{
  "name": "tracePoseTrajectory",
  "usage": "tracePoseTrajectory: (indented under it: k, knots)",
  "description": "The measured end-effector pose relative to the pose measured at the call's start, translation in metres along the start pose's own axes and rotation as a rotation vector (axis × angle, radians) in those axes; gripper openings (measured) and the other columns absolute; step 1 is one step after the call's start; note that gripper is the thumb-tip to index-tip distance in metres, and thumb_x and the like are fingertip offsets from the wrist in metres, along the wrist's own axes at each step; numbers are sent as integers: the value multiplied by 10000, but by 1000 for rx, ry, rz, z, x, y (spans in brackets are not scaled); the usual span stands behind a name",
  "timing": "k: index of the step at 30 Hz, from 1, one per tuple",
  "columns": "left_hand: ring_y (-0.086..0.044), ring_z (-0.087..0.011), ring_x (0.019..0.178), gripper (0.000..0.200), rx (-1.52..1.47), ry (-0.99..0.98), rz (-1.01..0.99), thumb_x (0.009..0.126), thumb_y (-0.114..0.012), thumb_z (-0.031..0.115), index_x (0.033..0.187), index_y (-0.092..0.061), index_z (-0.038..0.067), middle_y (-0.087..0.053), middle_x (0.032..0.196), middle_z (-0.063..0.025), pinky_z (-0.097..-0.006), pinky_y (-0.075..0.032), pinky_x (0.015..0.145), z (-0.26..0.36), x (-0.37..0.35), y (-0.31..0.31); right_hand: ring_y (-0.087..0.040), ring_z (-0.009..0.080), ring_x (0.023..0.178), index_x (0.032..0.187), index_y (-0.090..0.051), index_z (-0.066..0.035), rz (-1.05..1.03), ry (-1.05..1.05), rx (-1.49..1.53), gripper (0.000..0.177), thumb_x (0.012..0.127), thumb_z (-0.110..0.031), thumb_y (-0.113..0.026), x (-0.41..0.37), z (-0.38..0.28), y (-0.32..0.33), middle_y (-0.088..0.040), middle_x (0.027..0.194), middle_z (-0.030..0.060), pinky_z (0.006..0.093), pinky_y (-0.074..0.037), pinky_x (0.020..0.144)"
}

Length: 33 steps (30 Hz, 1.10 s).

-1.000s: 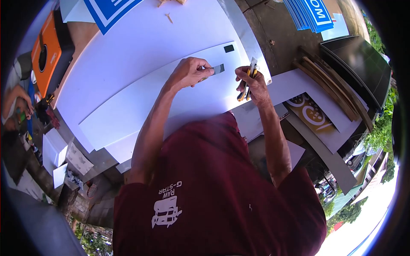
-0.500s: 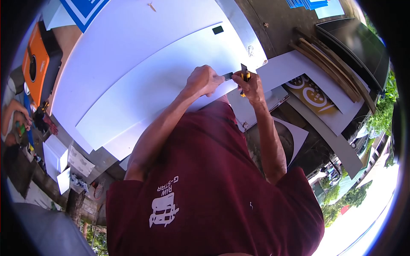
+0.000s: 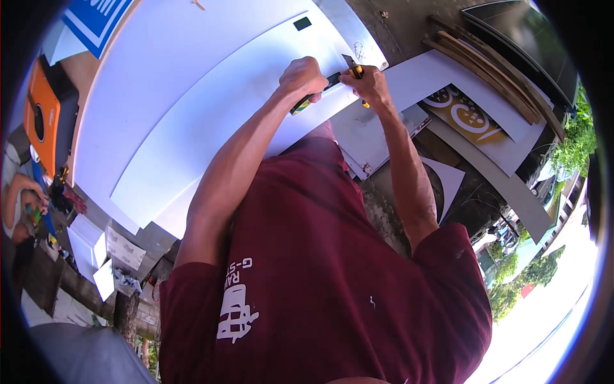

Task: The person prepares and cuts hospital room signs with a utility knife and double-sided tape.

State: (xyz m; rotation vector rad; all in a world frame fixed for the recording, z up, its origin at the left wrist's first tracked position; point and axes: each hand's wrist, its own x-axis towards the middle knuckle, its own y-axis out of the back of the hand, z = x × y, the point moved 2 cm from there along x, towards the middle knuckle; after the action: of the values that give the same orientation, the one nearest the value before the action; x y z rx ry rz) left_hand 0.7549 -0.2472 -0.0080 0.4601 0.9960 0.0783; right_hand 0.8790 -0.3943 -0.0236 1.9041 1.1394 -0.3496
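My left hand (image 3: 303,78) is closed around a tape measure (image 3: 299,106), whose green-yellow and black case shows below the fingers. A short dark strip (image 3: 332,80), apparently its blade, spans the gap to my right hand (image 3: 369,86). That hand grips a yellow and black utility knife (image 3: 358,72), blade pointing up and away, while its fingertips pinch the strip's far end. Both hands are over the near edge of a long white sheet (image 3: 211,121). My fingers hide part of the tape case.
A small dark rectangle (image 3: 302,24) lies on the sheet. Wooden strips (image 3: 489,80) and a printed panel (image 3: 467,115) are to the right. At left stand an orange-fronted box (image 3: 41,121) and another person, whose hand (image 3: 29,185) shows. A blue sign (image 3: 96,25) sits at upper left.
The view has shifted, so the sheet and hands appear higher. My left hand has turned, bringing the tape case into sight. The knife stays in my right hand.
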Motion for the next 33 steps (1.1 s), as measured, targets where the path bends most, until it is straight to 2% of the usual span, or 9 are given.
tracePoseTrajectory:
  k: [8,10,11,14,17,23,24,26,33]
  knots:
    - [-646,-179,538,244,70,26,39,754,-638,142,524,-673,66,-610,475,-32,-347,-544,605,2,4,-3,-687,197,659,959,-771,-35,27,-9,-103,339,765,-311,-809,3,-2,-1,-722,743,119,362,-557,682]
    - [-709,-253,752,74,58,61,20,678,-675,42,707,-740,23,-697,665,-110,-398,-558,697,6,3,-1,-702,226,676,946,-771,-38,38,3,-136,341,755,-318,-808,3,-3,-2,-728,754,134,374,-566,699]
    - [-740,-291,859,177,52,77,9,640,-693,-8,798,-774,1,-740,760,-149,-424,-565,743,8,3,0,-709,240,685,939,-770,-40,44,7,-153,342,751,-322,-808,3,-4,-3,-731,759,142,380,-570,708]
    - [-738,-282,856,186,47,100,-22,652,-689,2,817,-776,7,-742,773,-152,-423,-562,736,15,-6,8,-658,172,599,870,-755,-30,109,55,-263,322,757,-326,-810,11,2,-10,-685,664,77,345,-542,645]
    - [-677,-223,615,160,85,56,41,703,-642,109,568,-697,42,-645,533,-49,-381,-551,630,10,4,0,-693,233,688,923,-713,8,68,-24,-356,474,713,-398,-835,18,-1,-13,-711,752,126,373,-550,690]
    - [-670,-185,611,195,119,94,24,734,-701,189,592,-700,55,-646,536,-32,-361,-547,642,3,11,-2,-697,329,875,1113,-591,35,159,-14,-301,797,637,-539,-874,7,-5,-7,-706,946,209,418,-548,788]
    - [-689,-229,711,105,82,106,3,693,-712,140,685,-724,37,-678,667,-83,-381,-553,683,3,10,0,-698,325,872,1111,-595,30,168,-6,-297,803,631,-548,-876,5,-4,-9,-708,947,206,419,-548,788]
    - [-727,-315,911,265,10,131,-43,611,-736,43,869,-772,0,-742,929,-186,-420,-565,765,5,6,4,-700,316,867,1108,-602,22,186,8,-289,813,621,-567,-880,1,-1,-11,-712,948,199,420,-548,788]
    - [-721,-311,972,273,37,136,-23,614,-735,43,882,-777,12,-743,973,-177,-410,-568,798,6,8,1,-701,288,862,1045,-640,11,212,-82,-269,769,617,-579,-883,-2,-4,-12,-717,946,169,414,-557,785]
